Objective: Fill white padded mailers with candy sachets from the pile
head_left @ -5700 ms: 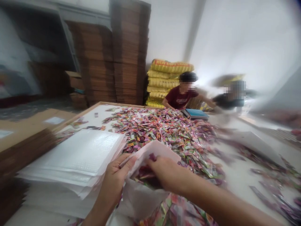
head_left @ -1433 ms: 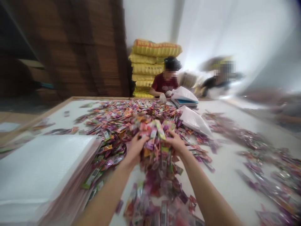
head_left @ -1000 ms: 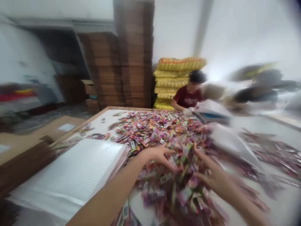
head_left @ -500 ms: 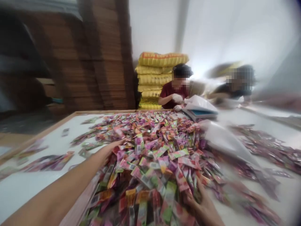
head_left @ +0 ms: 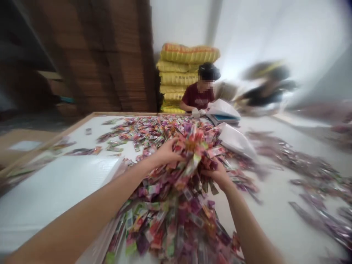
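Observation:
A big heap of small colourful sachets (head_left: 176, 205) covers the middle of the white table (head_left: 275, 216). My left hand (head_left: 166, 153) and my right hand (head_left: 217, 174) are closed from both sides on a raised bunch of sachets (head_left: 194, 146), held above the heap. Loose sachets hang and trail down from the bunch toward me. My fingertips are partly buried among the packets.
A stack of white bubble mailers (head_left: 52, 190) lies at my left. A white bag (head_left: 236, 141) lies on the heap's far side. Across the table a person in a dark red shirt (head_left: 198, 97) handles white bags; another blurred person (head_left: 264, 90) sits right. Cardboard stacks (head_left: 104, 55) and yellow sacks (head_left: 184, 73) stand behind.
Half a second ago my hands were spread low in the heap; now they have come together and lifted a bunch of sachets up.

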The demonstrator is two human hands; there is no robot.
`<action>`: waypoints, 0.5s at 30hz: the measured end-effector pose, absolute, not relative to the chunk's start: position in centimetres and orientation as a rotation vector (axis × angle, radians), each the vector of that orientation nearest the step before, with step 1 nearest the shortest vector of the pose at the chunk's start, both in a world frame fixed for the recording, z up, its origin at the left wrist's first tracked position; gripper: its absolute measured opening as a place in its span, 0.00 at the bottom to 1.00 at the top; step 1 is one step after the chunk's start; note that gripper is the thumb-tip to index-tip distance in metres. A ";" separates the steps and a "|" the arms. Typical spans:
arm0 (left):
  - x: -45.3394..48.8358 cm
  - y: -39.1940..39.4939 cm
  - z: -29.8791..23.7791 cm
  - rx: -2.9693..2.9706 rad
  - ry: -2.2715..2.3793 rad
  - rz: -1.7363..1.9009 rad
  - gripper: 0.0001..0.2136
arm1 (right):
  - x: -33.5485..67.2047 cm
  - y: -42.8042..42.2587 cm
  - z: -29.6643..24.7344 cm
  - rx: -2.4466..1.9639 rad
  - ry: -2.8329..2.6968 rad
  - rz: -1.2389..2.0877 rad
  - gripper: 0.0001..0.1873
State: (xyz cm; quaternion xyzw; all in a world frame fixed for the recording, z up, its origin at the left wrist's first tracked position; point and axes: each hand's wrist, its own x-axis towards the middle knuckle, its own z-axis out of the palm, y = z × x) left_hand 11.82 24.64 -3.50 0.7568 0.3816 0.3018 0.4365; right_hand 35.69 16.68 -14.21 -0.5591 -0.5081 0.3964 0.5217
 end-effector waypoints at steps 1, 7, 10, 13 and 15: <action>11.1 22.9 -3.9 1.973 0.953 0.693 0.29 | 36.5 15.7 -13.8 -1.389 -1.337 0.903 0.40; 3.2 9.3 -13.0 2.413 1.229 0.155 0.53 | 39.4 5.9 -16.5 -1.619 -1.792 0.755 0.55; 0.1 2.1 -20.5 2.592 1.437 0.127 0.56 | 37.3 -1.1 -21.6 -1.782 -1.881 0.642 0.60; -0.1 -0.7 -26.4 2.716 1.485 0.253 0.41 | 32.8 -6.3 -27.1 -2.102 -1.812 0.469 0.42; 1.9 0.6 -27.7 2.608 1.544 0.267 0.43 | 30.2 -6.9 -29.1 -2.197 -1.788 0.401 0.38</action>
